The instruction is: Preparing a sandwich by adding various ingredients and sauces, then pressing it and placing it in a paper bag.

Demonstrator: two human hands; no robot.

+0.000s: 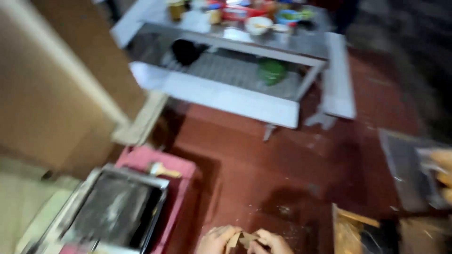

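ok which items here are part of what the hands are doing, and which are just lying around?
In hand:
- left hand and right hand, together on a small tan piece, blurred

Lying about:
- metal tray on a pink stand
- steel table with bowls
- green object on its lower shelf

Premises: working kitchen. Evidence: stainless-steel desk (282, 44) carrying bowls (258, 24) and jars (176, 8), slatted undershelf (226, 70), metal tray (117, 207), red tiled floor (263, 160) dusted with residue.
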